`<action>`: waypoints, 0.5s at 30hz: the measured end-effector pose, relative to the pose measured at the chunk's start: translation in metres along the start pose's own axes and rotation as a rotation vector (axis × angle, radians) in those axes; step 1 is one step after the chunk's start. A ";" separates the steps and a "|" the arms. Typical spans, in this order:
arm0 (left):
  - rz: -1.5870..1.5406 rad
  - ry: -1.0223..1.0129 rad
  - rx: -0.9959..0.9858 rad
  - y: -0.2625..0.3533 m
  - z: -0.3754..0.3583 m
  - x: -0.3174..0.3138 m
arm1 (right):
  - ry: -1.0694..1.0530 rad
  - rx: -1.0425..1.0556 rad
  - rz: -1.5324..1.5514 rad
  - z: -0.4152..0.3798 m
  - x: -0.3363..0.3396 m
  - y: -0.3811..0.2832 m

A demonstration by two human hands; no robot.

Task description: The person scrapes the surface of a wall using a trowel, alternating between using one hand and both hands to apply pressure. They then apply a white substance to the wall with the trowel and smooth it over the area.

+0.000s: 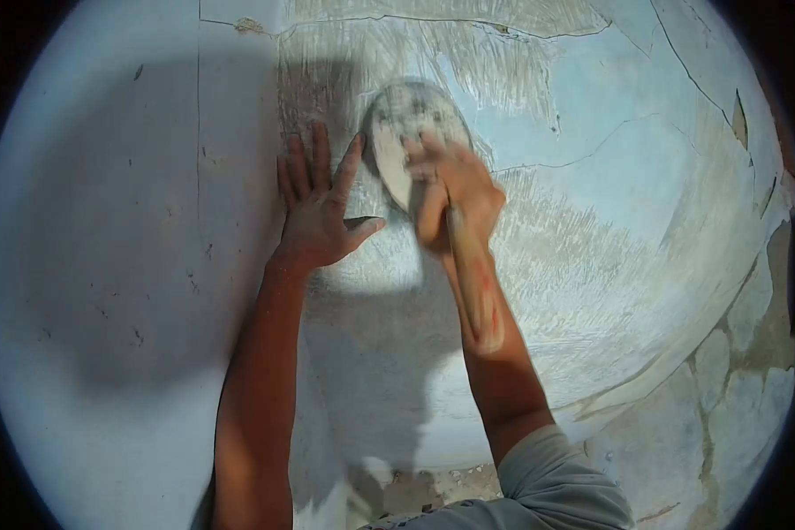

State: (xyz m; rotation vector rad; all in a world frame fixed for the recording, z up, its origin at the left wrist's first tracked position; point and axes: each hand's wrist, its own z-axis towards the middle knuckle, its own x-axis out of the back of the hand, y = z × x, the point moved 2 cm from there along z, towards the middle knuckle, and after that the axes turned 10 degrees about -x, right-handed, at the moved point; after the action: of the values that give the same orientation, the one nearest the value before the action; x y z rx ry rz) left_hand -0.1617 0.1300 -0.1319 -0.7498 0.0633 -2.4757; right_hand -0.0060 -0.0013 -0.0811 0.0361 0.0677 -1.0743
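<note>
My left hand (318,221) lies flat on a pale blue wall (583,97), its fingers spread and pointing up, with nothing in it. Just right of it, my right hand (461,190) is wrapped round a tool with a wooden handle (484,305) that runs down along my forearm. Beyond the fingers is the tool's rounded, pale, dusty head (411,115), resting against the wall. The right fingers are slightly blurred. Scratched, whitish streaks mark the wall around both hands.
Thin cracks cross the upper and right wall. A dark shadow covers the left side. The curved lower edge of the wall meets a cracked stone surface (662,450) at the bottom right. A grey sleeve (556,481) shows at the bottom.
</note>
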 end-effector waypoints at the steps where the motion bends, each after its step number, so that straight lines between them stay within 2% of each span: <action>1: 0.009 -0.005 0.003 0.000 0.001 0.000 | -0.006 0.011 0.017 0.020 -0.005 0.000; 3: 0.016 -0.011 0.013 -0.001 0.002 0.001 | -0.017 0.004 0.036 0.024 -0.007 0.000; 5: 0.001 -0.015 0.023 0.001 0.001 0.001 | -0.031 -0.040 0.030 -0.007 0.006 -0.004; 7: 0.018 -0.042 0.032 0.001 -0.002 0.001 | -0.115 -0.148 0.003 -0.069 0.023 -0.003; 9: 0.036 -0.002 0.014 0.000 0.003 0.001 | -0.065 -0.353 0.224 -0.092 0.020 -0.012; 10: 0.034 0.004 0.012 -0.003 0.004 0.002 | -0.102 -0.157 0.027 -0.090 0.030 -0.019; 11: 0.024 -0.006 0.009 -0.003 0.002 0.002 | -0.074 -0.110 -0.009 -0.085 0.029 -0.019; 15: 0.016 0.030 -0.023 -0.002 -0.001 -0.003 | -0.005 0.031 -0.090 0.022 -0.006 -0.007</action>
State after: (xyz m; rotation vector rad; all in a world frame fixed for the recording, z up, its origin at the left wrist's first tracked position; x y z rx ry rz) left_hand -0.1614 0.1333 -0.1336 -0.7196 0.1083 -2.4749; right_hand -0.0145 -0.0006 -0.0587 0.0586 0.0490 -1.1657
